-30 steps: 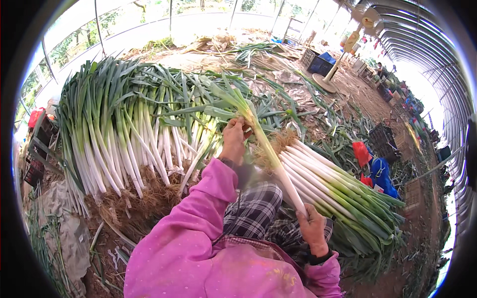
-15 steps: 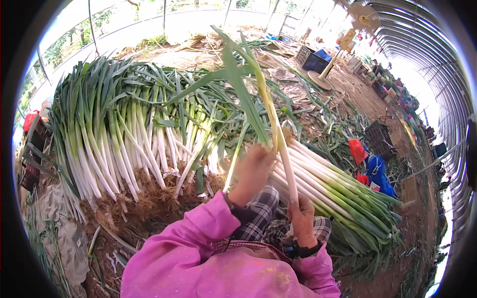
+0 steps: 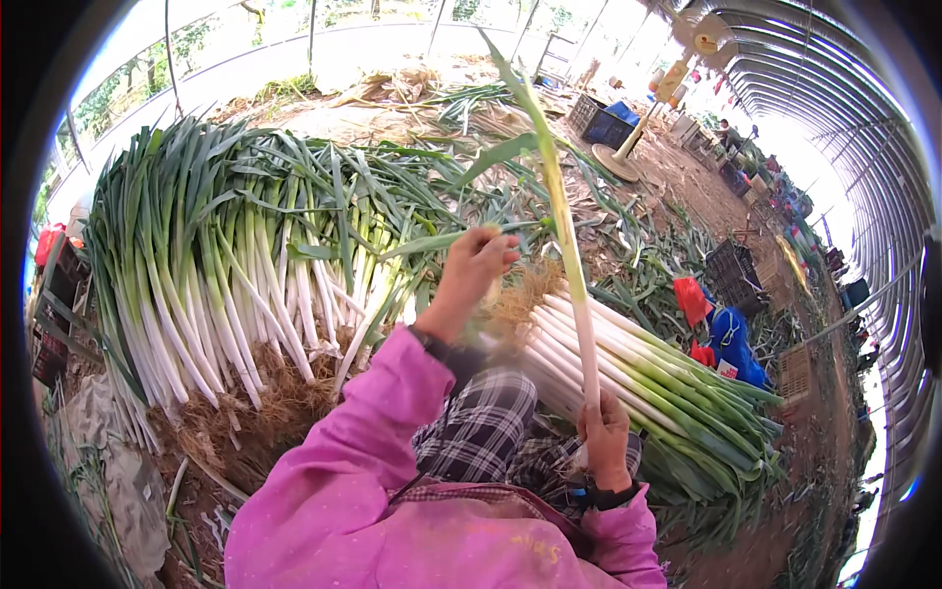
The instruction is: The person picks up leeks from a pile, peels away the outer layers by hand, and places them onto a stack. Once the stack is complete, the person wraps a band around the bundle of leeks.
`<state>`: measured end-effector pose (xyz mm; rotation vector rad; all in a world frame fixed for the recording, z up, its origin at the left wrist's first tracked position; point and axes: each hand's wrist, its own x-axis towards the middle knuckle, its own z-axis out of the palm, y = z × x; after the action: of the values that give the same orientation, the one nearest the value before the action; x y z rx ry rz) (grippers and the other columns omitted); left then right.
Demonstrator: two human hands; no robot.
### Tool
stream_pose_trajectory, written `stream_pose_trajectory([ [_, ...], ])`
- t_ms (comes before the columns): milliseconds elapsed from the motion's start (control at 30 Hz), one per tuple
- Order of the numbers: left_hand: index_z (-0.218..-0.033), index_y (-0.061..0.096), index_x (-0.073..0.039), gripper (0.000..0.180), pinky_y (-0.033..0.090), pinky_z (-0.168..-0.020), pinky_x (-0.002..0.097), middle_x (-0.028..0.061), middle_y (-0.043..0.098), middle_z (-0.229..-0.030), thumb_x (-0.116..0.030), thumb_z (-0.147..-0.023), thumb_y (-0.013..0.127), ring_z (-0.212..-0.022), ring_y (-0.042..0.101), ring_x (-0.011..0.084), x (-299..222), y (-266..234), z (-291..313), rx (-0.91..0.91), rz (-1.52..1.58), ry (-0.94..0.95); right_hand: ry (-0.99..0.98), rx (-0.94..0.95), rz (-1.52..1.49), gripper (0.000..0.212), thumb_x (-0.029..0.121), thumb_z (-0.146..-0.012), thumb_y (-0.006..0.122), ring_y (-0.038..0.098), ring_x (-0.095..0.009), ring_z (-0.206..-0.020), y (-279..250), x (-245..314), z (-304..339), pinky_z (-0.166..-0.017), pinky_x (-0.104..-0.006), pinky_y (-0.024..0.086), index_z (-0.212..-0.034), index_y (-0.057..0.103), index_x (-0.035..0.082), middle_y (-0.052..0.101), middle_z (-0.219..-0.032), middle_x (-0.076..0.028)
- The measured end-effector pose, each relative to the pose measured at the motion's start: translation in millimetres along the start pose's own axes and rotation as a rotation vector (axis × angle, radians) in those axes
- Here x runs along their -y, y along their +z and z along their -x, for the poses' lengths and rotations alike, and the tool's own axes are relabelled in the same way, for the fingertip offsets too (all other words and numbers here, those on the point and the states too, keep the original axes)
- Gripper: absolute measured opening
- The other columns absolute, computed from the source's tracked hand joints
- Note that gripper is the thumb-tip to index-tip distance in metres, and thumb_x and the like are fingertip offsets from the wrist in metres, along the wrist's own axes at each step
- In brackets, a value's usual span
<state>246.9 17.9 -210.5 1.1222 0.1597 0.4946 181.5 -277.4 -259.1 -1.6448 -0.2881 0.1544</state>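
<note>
My right hand (image 3: 605, 437) is closed around the white lower end of a single leek (image 3: 577, 304), which stands nearly upright with its yellowed, green top pointing away from me. To the left of its stem, my left hand (image 3: 471, 275) is closed on a green leek leaf (image 3: 424, 244), a strip that shows on both sides of the fingers. Something pale and blurred hangs below that hand. On the left lies a wide heap of untrimmed leeks (image 3: 221, 255) with brown roots toward me. A stack of cleaner leeks (image 3: 628, 363) slants to the right, beside my right hand.
A floor fan (image 3: 628, 147) stands at the far right near a black crate (image 3: 599, 123) with blue material. Another dark crate (image 3: 736, 273) and a red and blue bag (image 3: 731, 339) sit beyond the stack. Loose leaf scraps (image 3: 638, 245) litter the ground. A person (image 3: 726, 135) is far off.
My left hand has moved up and left, away from the leek's stem, drawing a leaf with it. The right hand still grips the leek, which now stands more upright.
</note>
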Motion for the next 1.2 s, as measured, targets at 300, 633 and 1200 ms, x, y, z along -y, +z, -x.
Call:
stream_pose_trajectory([
  [300,-0.101,0.056,-0.002,0.027,0.051,-0.059,0.0255,0.0044,0.063,-0.078,-0.026,-0.091,0.063,-0.063,0.062,0.0116,-1,42,-25,0.023,0.271,0.022,-0.110,-0.034,0.203,0.026,0.008,-0.089,0.060,0.045,-0.003,-0.066,-8,-22,16,-0.058,-0.0196,0.039,-0.113,0.059,0.000,0.053,-0.077,0.004],
  [633,-0.084,0.059,-0.004,0.012,0.052,-0.057,0.0244,0.0061,0.065,-0.077,-0.015,-0.089,0.062,-0.066,0.065,0.0132,-12,35,-11,0.044,0.378,0.094,0.058,0.207,-0.041,0.024,0.013,-0.093,0.054,0.042,-0.006,-0.050,-12,-21,15,-0.046,-0.0213,0.034,-0.113,0.056,-0.002,0.052,-0.066,-0.001],
  [1200,-0.099,0.053,-0.006,0.010,0.046,-0.049,0.0226,0.0038,0.058,-0.075,-0.011,-0.090,0.055,-0.055,0.052,0.0105,-20,52,12,0.109,0.778,-0.218,0.291,0.733,-1.085,0.044,0.040,-0.097,0.046,0.034,-0.010,-0.042,46,-18,4,-0.041,-0.0242,0.030,-0.118,0.051,0.002,0.041,-0.059,-0.002],
])
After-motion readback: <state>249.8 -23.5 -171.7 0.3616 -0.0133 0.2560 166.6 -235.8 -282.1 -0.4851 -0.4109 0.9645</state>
